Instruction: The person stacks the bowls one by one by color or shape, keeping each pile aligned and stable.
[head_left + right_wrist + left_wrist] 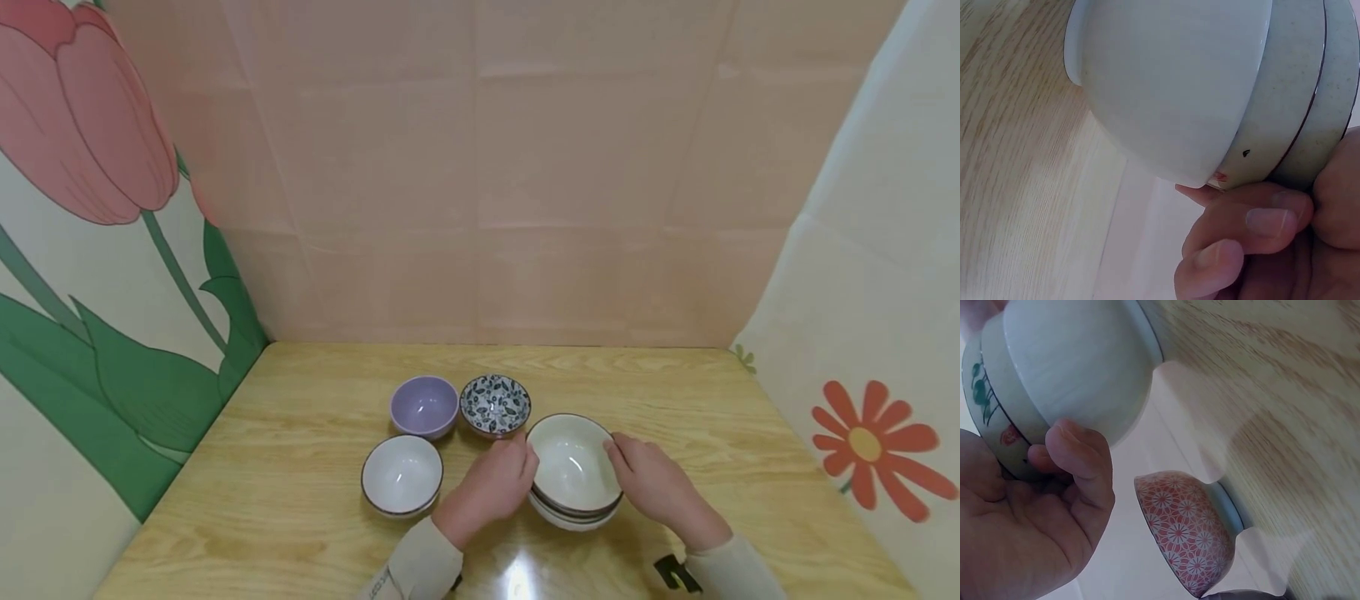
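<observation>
In the head view a stack of nested bowls (573, 467) stands right of centre, between my two hands. Its top bowl is cream with a dark rim; a plain white bowl (1085, 369) is lowest. My left hand (495, 483) grips the stack's left side, fingers curled under the upper bowls' rims, one fingertip by the white bowl's edge. On the other side my right hand (656, 483) holds the rims, thumb at the top edge and fingers bent beneath. Painted red and green marks show on a cream bowl (999, 394) in the left wrist view.
Left of the stack, on the wooden table (285, 500), stand a white bowl (402, 473) with a dark rim, a purple bowl (424, 406) and a leaf-patterned bowl (495, 405). The patterned bowl is close to my left hand. A pink cloth backdrop (480, 208) rises behind the table.
</observation>
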The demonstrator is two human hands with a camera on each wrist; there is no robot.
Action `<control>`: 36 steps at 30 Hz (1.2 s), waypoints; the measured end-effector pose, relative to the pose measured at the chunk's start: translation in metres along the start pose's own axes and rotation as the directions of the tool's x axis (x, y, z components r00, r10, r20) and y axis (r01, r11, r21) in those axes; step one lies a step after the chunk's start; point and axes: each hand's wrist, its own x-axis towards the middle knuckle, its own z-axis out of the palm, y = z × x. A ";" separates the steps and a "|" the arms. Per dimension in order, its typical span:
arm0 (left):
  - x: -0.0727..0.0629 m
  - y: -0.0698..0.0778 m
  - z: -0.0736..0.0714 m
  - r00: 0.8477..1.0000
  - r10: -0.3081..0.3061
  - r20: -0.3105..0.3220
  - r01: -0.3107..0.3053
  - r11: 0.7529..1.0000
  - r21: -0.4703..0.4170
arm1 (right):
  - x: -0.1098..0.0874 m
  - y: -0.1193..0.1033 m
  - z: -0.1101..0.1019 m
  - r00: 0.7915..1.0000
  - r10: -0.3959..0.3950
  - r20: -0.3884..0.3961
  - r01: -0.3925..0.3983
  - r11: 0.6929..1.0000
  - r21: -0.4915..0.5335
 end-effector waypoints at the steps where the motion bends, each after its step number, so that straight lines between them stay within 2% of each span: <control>1: 0.000 0.000 0.000 1.000 0.000 0.001 0.000 1.000 0.000 | 0.000 0.000 0.000 1.000 0.002 0.004 -0.002 1.000 0.002; 19: 0.000 -0.001 0.001 1.000 -0.003 0.008 0.003 1.000 0.012 | 0.000 -0.001 -0.002 1.000 -0.012 0.005 0.012 1.000 0.015; 36: 0.000 -0.001 0.001 1.000 -0.002 0.000 0.002 1.000 0.027 | 0.000 -0.002 -0.003 0.999 0.016 0.040 -0.017 1.000 0.025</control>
